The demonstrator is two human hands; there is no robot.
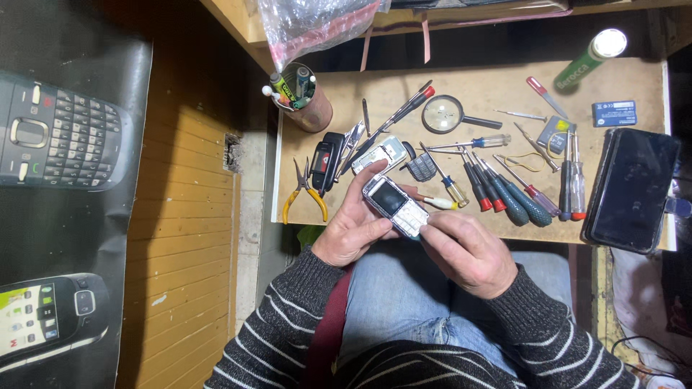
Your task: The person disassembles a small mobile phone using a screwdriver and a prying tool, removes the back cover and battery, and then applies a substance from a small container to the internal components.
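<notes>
Both hands hold a small phone (395, 206) over the lap, at the near edge of the table (504, 79). Left hand (355, 225) cups it from below and the side, fingers curled round its top end. Right hand (467, 252) pinches the keypad end, thumb and fingertips pressed on it. Phone lies tilted, screen up, keypad toward the right hand.

Just past the phone: keypad part (421, 168), a second phone body (385, 152), a row of screwdrivers (504, 191) with red and blue-green handles. Left of them yellow-handled pliers (303, 189) and a black case (328, 158). Far right near edge: dark smartphone (633, 189), face up.

Farther back: magnifier (443, 114), tweezers (355, 139), battery (614, 113), brown cup (306, 101) with small items, green tube (591, 57), plastic bag (310, 25) hanging above.
</notes>
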